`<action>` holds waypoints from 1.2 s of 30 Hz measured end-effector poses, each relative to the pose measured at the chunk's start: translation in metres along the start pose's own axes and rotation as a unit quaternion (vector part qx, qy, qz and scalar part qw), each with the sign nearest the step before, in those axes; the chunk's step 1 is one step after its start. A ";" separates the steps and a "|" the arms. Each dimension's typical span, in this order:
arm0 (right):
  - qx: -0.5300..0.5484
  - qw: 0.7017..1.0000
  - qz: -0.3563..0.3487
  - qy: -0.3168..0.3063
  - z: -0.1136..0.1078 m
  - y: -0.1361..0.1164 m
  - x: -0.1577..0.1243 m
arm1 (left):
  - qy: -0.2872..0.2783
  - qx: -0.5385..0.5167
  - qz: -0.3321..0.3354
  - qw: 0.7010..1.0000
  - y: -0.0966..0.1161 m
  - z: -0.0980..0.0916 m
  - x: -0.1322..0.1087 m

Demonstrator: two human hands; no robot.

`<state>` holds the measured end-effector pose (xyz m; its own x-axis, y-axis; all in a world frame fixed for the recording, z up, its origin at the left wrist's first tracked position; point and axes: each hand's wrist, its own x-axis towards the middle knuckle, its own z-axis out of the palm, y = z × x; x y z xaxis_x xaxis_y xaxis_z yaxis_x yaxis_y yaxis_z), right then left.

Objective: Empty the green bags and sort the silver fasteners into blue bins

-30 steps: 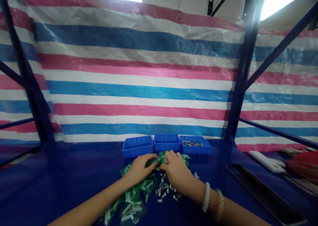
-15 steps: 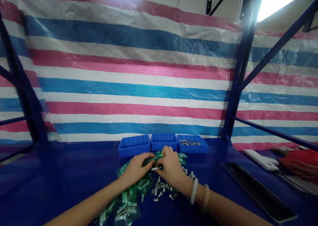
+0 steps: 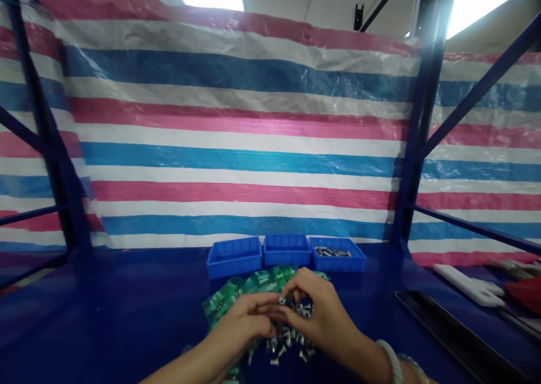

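We hold small metal piece (image 3: 282,300) at fingertips over bench (image 3: 139,305). Our right hand (image 3: 326,308) pinches it between thumb and forefinger. Our left hand (image 3: 245,321), fingers extended, meets right at piece; whether left also grips, we cannot tell. Loose metal fasteners (image 3: 289,340) lie below hands. Green packets (image 3: 230,300) lie beyond and leftward. Three blue bins (image 3: 287,258) stand behind; right bin (image 3: 344,264) contains metal parts (image 3: 333,251).

shiny piece (image 3: 282,300) at fingers (image 3: 267,298) too small to identify, green packets (image 3: 226,300) partly behind left hand (image 3: 240,323), red item (image 3: 527,290) cropped right
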<state>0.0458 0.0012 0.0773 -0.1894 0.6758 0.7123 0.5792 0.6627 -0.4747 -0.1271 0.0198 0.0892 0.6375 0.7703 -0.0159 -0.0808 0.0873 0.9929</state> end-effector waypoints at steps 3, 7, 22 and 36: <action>-0.007 0.999 -0.051 -0.008 0.000 -0.007 -0.003 | -0.007 -0.095 -0.035 0.995 -0.004 0.005 -0.005; 0.017 0.999 -0.030 0.017 -0.009 -0.006 0.000 | 0.096 -0.117 0.006 0.988 -0.004 0.002 -0.010; 0.124 0.971 0.195 0.066 -0.029 0.056 0.020 | 0.135 0.280 0.222 0.924 0.000 -0.014 -0.008; -0.226 0.956 0.186 -0.012 -0.062 0.129 0.022 | 0.158 0.721 0.166 0.654 0.026 -0.073 0.055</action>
<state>0.1651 0.0812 0.0634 0.0821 0.8486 0.5226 0.8928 0.1704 -0.4169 -0.1505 0.1106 0.1054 0.5600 0.7072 0.4316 0.7771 -0.6290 0.0224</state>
